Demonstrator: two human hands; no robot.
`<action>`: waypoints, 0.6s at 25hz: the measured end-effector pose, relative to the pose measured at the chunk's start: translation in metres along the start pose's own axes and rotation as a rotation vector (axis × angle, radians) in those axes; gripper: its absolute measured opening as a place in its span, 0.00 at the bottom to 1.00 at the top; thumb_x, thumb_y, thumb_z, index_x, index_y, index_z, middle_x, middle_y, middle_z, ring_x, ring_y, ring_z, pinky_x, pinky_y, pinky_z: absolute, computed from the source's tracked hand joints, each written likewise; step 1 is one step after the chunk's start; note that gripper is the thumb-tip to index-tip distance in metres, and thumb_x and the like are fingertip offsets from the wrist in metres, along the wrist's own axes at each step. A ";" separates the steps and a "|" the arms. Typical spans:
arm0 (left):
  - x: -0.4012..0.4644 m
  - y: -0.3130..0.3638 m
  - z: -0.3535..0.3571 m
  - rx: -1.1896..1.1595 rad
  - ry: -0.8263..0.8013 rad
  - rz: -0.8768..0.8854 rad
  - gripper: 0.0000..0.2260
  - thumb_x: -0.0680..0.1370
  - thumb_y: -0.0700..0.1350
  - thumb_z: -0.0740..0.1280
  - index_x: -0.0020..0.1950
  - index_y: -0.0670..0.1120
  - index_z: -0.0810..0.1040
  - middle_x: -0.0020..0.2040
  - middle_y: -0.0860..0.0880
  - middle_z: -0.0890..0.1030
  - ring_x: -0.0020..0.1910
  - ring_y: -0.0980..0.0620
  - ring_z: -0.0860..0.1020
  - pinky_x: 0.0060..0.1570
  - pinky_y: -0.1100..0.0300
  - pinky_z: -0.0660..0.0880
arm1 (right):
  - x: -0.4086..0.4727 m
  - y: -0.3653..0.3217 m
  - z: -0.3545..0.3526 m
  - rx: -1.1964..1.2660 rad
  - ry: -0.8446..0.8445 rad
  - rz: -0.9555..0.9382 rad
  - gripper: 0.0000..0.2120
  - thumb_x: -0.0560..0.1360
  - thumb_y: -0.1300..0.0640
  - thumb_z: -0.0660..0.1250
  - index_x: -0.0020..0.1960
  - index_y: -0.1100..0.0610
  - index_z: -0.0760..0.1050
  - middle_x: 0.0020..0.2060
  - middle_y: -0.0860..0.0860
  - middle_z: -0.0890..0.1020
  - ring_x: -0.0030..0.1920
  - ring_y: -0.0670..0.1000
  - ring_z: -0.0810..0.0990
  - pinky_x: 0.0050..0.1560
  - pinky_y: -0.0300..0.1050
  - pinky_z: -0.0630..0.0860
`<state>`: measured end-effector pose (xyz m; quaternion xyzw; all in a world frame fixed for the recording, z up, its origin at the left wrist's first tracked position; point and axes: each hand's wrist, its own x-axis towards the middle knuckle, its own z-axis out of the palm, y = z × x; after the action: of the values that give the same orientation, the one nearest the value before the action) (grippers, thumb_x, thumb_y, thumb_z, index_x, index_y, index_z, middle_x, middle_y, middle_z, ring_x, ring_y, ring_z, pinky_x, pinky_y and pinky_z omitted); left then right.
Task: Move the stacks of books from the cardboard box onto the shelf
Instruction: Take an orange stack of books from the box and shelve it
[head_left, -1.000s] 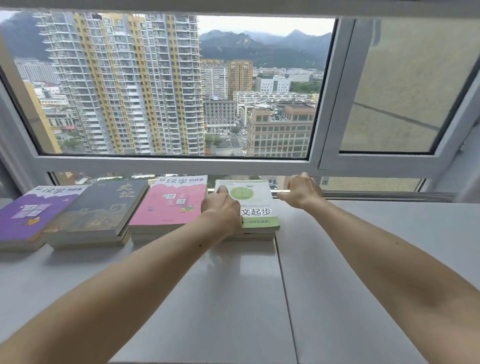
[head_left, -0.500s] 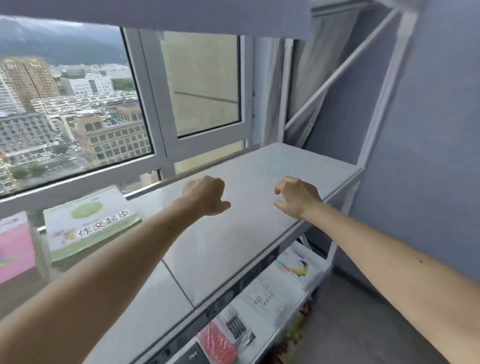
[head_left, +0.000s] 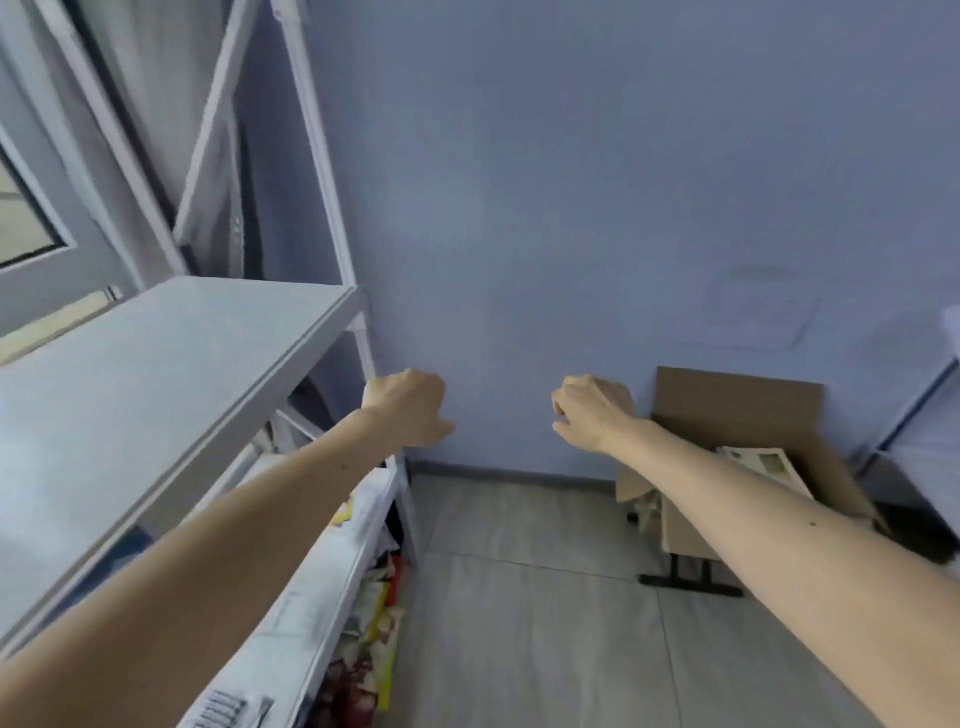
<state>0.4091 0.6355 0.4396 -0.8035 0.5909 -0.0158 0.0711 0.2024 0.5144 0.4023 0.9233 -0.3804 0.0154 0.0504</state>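
Note:
The open cardboard box (head_left: 737, 410) stands at the right against the blue wall, raised on a low black stand. A pale book (head_left: 763, 465) lies inside it, partly hidden by my right forearm. The white shelf (head_left: 171, 374) fills the left side, its top board bare in this view. My left hand (head_left: 408, 408) hangs in the air just off the shelf's right end, fingers loosely curled, holding nothing. My right hand (head_left: 592, 410) hovers empty a little left of the box, fingers loosely curled too.
Lower shelf boards (head_left: 332, 566) hold colourful books and papers. A grey tiled floor (head_left: 524, 597) lies between shelf and box. A white piece of furniture (head_left: 930, 415) stands at the far right edge. The window frame (head_left: 62, 234) is at the far left.
Both hands have let go of the green book stack on the shelf and come away empty. The view has swung right, from the window to the wall and the box.

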 end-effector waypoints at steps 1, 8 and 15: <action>0.016 0.032 0.002 -0.008 -0.011 0.030 0.16 0.77 0.57 0.64 0.60 0.49 0.78 0.59 0.49 0.79 0.57 0.45 0.79 0.47 0.56 0.72 | -0.011 0.031 0.008 -0.017 -0.027 0.029 0.10 0.78 0.54 0.63 0.52 0.58 0.79 0.54 0.53 0.79 0.54 0.56 0.79 0.48 0.48 0.75; 0.121 0.250 0.024 -0.070 -0.116 0.197 0.16 0.78 0.55 0.64 0.61 0.48 0.76 0.59 0.50 0.79 0.52 0.48 0.79 0.43 0.58 0.69 | -0.075 0.241 0.064 -0.050 -0.138 0.194 0.09 0.78 0.55 0.64 0.51 0.59 0.80 0.52 0.54 0.79 0.54 0.56 0.78 0.48 0.50 0.75; 0.227 0.402 0.069 -0.076 -0.214 0.302 0.17 0.77 0.56 0.65 0.61 0.48 0.76 0.58 0.52 0.77 0.54 0.47 0.78 0.42 0.58 0.72 | -0.073 0.403 0.138 -0.011 -0.274 0.346 0.21 0.76 0.59 0.65 0.30 0.54 0.58 0.35 0.51 0.71 0.38 0.55 0.73 0.35 0.48 0.73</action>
<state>0.1045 0.3091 0.3048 -0.7049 0.6939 0.1026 0.1048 -0.1348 0.2666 0.2929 0.8376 -0.5364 -0.1038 -0.0001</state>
